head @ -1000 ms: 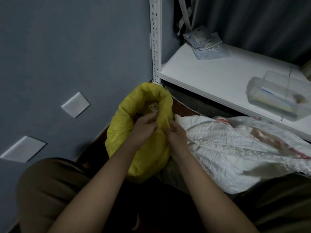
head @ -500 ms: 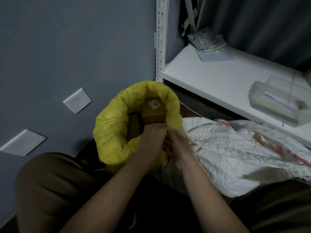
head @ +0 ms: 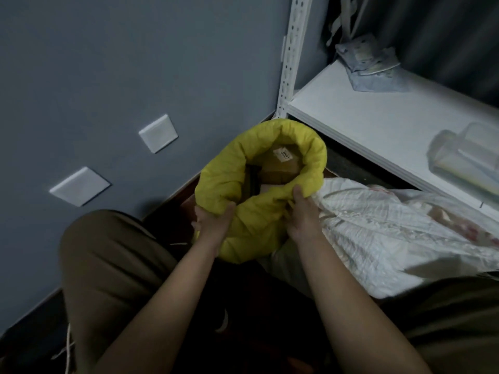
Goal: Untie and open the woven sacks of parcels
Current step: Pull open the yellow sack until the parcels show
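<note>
While the left hand (head: 213,221) and right hand (head: 301,215) each grip the near rolled rim of the yellow sack (head: 243,168), it stands open on the floor beside a white woven sack (head: 383,233). Inside shows a brown parcel (head: 280,167). Beyond stands a white shelf (head: 372,114).

A white label (head: 282,155) on the parcel (head: 280,168) reads "5007".

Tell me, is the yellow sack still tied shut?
No, the yellow sack is open, its rim rolled down, with a brown parcel visible inside.
</note>
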The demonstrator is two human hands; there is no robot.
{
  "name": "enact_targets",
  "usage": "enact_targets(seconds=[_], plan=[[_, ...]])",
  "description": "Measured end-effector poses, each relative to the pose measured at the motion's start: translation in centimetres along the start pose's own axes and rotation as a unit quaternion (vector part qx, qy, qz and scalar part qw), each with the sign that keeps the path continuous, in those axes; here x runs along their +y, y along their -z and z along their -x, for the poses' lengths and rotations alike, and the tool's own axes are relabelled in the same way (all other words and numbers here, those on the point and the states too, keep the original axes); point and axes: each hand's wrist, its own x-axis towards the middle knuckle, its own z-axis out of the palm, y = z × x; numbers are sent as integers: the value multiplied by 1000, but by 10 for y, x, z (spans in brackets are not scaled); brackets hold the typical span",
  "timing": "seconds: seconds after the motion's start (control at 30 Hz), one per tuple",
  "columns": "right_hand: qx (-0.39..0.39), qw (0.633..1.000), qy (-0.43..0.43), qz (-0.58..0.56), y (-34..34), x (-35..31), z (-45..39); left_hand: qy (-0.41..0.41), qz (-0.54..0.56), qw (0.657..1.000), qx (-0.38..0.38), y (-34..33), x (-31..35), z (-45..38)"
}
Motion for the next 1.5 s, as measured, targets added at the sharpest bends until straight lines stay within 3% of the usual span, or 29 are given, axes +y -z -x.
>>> enact_targets(seconds=[0.17, 0.3, 0.37, 0.43, 0.53, 0.67, 0.73, 0.83, 0.9, 0.93, 0.97, 1.03, 1.1, 1.17, 1.2, 1.27, 1.3, 1.33, 1.43, 1.5], plan=[[82, 990, 33, 107, -16, 9, 5, 25, 119, 992, -10, -11, -4, -6], [161, 943, 15, 290, -36, 7, 14, 96, 156, 983, 3, -10, 2, -8], [162, 936, 13, 313, -42, 12, 15, 104, 164, 981, -15, -10, 4, -10], [140, 948, 43, 282, -45, 18, 18, 102, 179, 978, -39, -8, 5, -12], [95, 985, 77, 122, -35, 18, 21, 71, 250, 963, -76, 6, 9, -19], [-4, 995, 49, -84, -3, 6, 12, 24, 425, 902, -78, 41, 18, -42], [2, 994, 57, -93, 2, 7, 6, 22, 487, 871, -63, 45, 24, -40], [93, 986, 133, 36, 1, 5, 4, 20, 503, 861, -74, 35, 29, -31], [130, 947, 235, 178, 5, 0, 14, 23, 491, 867, -83, 30, 31, -28], [152, 907, 284, 271, 9, -2, 21, 24, 486, 870, -84, 30, 32, -29], [179, 846, 336, 373, 13, -5, 29, 25, 480, 873, -81, 31, 33, -29], [173, 679, 467, 540, 20, -11, 35, 22, 468, 880, -79, 33, 35, -33], [22, 524, 534, 663, 15, -21, 26, 15, 452, 887, -90, 33, 36, -34], [-140, 435, 454, 765, -3, -31, 12, 15, 432, 895, -113, 34, 36, -33], [-197, 423, 403, 787, -13, -34, 6, 18, 424, 896, -129, 35, 35, -31], [-276, 458, 364, 763, -26, -30, -4, 36, 414, 896, -157, 40, 34, -32], [-289, 470, 384, 741, -29, -28, -6, 44, 397, 903, -161, 43, 35, -34], [-288, 465, 425, 722, -29, -24, -10, 57, 361, 920, -140, 47, 36, -36], [-251, 402, 509, 718, -27, -8, -19, 73, 204, 976, -6, 40, 30, -34], [-187, 386, 501, 752, -35, 6, -18, 86, 233, 967, -50, 17, 31, -24]])
